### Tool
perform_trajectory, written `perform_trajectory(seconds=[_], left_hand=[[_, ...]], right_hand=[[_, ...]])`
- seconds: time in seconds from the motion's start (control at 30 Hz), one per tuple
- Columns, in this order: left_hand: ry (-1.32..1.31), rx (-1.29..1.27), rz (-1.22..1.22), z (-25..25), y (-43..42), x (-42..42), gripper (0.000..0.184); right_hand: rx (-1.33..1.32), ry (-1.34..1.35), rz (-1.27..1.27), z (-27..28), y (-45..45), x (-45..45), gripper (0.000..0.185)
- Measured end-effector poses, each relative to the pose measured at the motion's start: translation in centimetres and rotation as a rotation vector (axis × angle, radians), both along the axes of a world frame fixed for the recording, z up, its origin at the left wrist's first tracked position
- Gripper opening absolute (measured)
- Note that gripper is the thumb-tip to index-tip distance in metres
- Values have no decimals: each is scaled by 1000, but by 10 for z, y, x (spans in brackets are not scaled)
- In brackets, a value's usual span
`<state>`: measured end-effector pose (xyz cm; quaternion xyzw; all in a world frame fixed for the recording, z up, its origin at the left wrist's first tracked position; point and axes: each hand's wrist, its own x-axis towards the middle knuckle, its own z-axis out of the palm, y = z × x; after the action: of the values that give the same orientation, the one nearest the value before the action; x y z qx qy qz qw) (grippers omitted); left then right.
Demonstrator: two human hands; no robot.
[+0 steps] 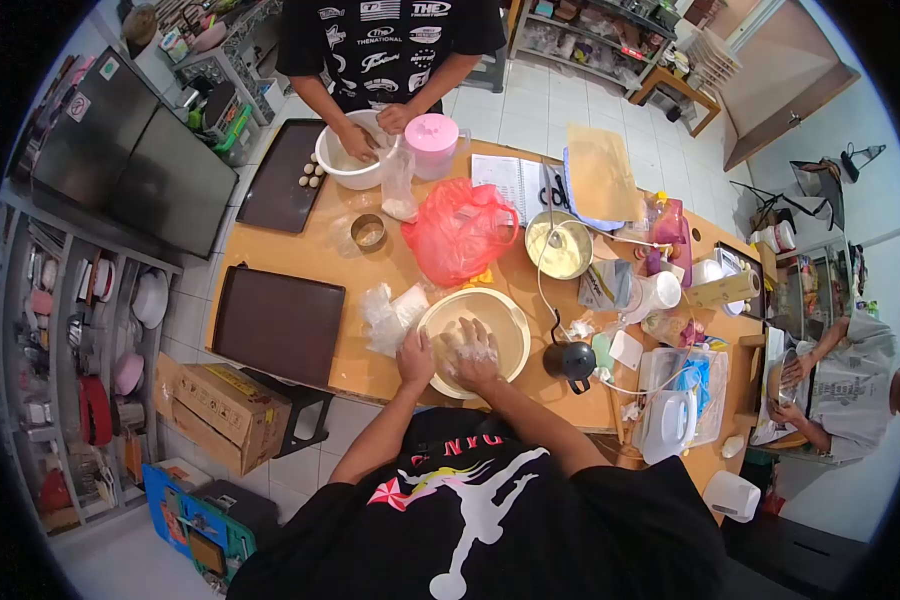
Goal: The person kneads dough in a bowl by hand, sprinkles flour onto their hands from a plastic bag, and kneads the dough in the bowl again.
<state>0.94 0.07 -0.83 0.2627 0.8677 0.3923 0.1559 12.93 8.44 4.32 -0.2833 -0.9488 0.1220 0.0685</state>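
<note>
Cream round plastic bowl (505, 325) sits on orange-brown table (370, 270). Left hand (416, 358) grips its rim at 9 o'clock; right hand (474, 358) inside, open, fingers spread, white-dusted. Red plastic bag (457, 228) at 12, black spouted pot (571, 362) at 3.

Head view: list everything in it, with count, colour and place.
Table: one, orange-brown, centre
Mixing bowl: one, cream, table's near edge
Basin: one, white, table's far end
Small balls: several, pale, beside basin
Trays: two, dark brown, table's left
Jug: one, pink, right of basin
Plastic bag: one, red, mid-table
Notebook: one, white pages, right of jug
Scissors: one pair, black handles, by notebook
Metal bowl: one, silvery, right of plastic bag
Pitcher: one, black, right of mixing bowl
Cardboard box: one, brown, view's left
Other clutter: uncounted, mixed colours, table's right
Other people: two, in black and grey, far side and right
Left grip: one, bare, at mixing bowl's rim
Right grip: one, bare, white-dusted, inside mixing bowl
</note>
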Motion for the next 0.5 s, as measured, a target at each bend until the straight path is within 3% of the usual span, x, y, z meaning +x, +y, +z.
perform_trajectory(seconds=[0.23, 0.5], left_hand=[[20, -46, -3, 12, 1, -4, 36], [-41, -134, -24, 11, 2, -5, 37]], right_hand=[[-142, 1, -40, -26, 20, -19, 44], [-356, -180, -128, -14, 45, -36, 52]])
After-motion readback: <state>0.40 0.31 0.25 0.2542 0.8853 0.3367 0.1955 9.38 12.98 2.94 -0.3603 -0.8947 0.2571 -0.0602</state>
